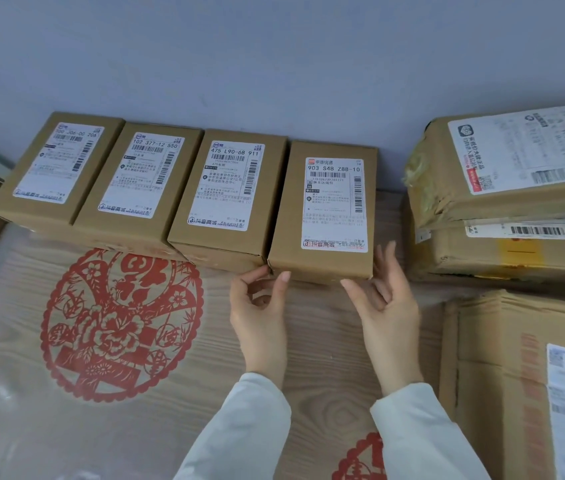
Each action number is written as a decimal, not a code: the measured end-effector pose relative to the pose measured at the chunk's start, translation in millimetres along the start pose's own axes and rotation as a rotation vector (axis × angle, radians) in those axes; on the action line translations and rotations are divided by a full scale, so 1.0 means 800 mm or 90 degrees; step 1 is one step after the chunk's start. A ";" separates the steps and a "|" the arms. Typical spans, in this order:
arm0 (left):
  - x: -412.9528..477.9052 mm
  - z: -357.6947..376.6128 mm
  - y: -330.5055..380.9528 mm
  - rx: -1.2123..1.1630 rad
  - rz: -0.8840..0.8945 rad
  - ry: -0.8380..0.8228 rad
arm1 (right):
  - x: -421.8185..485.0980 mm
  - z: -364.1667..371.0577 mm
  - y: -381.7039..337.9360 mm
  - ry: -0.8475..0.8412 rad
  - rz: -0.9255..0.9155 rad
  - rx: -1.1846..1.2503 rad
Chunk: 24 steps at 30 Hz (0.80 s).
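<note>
While touching the twelve o'clock box (322, 216) with open left hand (259, 310) and open right hand (390, 299), risking skewing it by pushing unevenly.

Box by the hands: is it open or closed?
Closed. The box has a flat, whole top with a label on it; no flaps lifted.

Tan boxes, white labels, red paper-cut print on wood grain.
Rightmost box (322, 265) plain tan cardboard; its label (334, 209) white, black barcodes, red-orange logo strip. Table (319, 341) pale wood grain with a red floral roundel (118, 323). Wall (274, 64) grey-blue. Sleeves (239, 427) white. Lower stacked parcel (464, 258) tan, yellow patch.
</note>
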<state>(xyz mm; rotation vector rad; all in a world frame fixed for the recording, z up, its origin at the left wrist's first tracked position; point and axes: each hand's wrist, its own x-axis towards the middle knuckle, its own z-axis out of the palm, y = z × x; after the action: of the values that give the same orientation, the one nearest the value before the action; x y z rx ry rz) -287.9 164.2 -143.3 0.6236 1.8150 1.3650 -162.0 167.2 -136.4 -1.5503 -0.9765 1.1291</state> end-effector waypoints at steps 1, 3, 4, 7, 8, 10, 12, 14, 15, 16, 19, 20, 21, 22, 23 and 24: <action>-0.004 -0.002 0.002 0.001 -0.005 -0.018 | -0.007 -0.001 -0.004 0.006 -0.002 -0.002; -0.017 -0.009 0.004 0.005 -0.013 -0.050 | -0.026 -0.006 -0.013 0.019 -0.008 -0.002; -0.025 -0.013 0.004 0.008 -0.015 -0.063 | -0.037 -0.008 -0.017 0.027 -0.016 -0.001; -0.055 -0.026 0.004 0.025 -0.008 -0.099 | -0.074 -0.019 -0.033 0.032 -0.042 -0.017; -0.068 -0.031 0.003 0.030 -0.006 -0.116 | -0.087 -0.025 -0.038 0.029 -0.053 -0.024; -0.097 -0.040 0.001 0.037 -0.009 -0.171 | -0.116 -0.040 -0.048 0.035 -0.086 -0.049; -0.125 -0.044 -0.005 0.053 -0.023 -0.240 | -0.145 -0.059 -0.058 0.063 -0.114 -0.084; -0.151 -0.044 -0.013 0.077 -0.052 -0.316 | -0.172 -0.083 -0.062 0.125 -0.132 -0.093; -0.163 -0.041 -0.015 0.093 -0.062 -0.357 | -0.185 -0.098 -0.064 0.164 -0.139 -0.088; -0.175 -0.038 -0.016 0.111 -0.066 -0.396 | -0.198 -0.115 -0.064 0.205 -0.142 -0.083; -0.209 -0.024 -0.010 0.152 -0.073 -0.494 | -0.228 -0.174 -0.054 0.320 -0.091 -0.074; -0.217 -0.019 -0.009 0.166 -0.075 -0.511 | -0.234 -0.191 -0.049 0.346 -0.046 -0.062; -0.226 -0.014 -0.007 0.178 -0.078 -0.520 | -0.238 -0.209 -0.043 0.361 -0.003 -0.049; -0.230 -0.012 -0.006 0.183 -0.084 -0.523 | -0.238 -0.221 -0.037 0.367 0.038 -0.041; -0.235 -0.006 -0.004 0.188 -0.090 -0.519 | -0.236 -0.235 -0.030 0.361 0.071 -0.042; -0.239 -0.001 -0.003 0.185 -0.097 -0.511 | -0.232 -0.248 -0.023 0.341 0.105 -0.043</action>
<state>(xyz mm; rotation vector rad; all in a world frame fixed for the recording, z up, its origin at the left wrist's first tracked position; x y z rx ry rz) -175.7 17.9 -91.3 0.9885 1.3519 0.6013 -19.3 -50.1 -55.7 -1.8829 -0.5356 0.7271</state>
